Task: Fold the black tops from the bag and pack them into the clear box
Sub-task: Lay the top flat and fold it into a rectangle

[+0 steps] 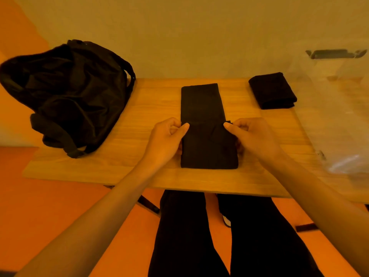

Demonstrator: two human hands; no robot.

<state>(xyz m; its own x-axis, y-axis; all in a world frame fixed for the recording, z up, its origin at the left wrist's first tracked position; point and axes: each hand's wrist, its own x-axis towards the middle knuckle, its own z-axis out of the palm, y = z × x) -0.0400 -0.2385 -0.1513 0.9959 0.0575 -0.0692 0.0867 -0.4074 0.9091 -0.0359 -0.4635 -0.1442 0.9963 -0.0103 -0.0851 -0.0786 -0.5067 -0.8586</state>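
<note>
A black top (201, 102), folded into a long narrow strip, lies in the middle of the wooden table (123, 160). Its near part is doubled over toward the far end. My left hand (165, 138) pinches the left edge of that folded layer, thumb on top. My right hand (253, 136) pinches the right edge the same way. A second black top (271, 90), folded into a small square, rests at the table's far right. The black bag (65, 92) slumps open at the far left. The clear box (339, 108) stands at the right edge, its walls hard to make out.
A pale wall rises right behind the table. My legs in black trousers (199, 236) are under the near edge, above an orange floor. A black latch (335, 53) shows on the clear box's far rim. Bare wood lies between the bag and the strip.
</note>
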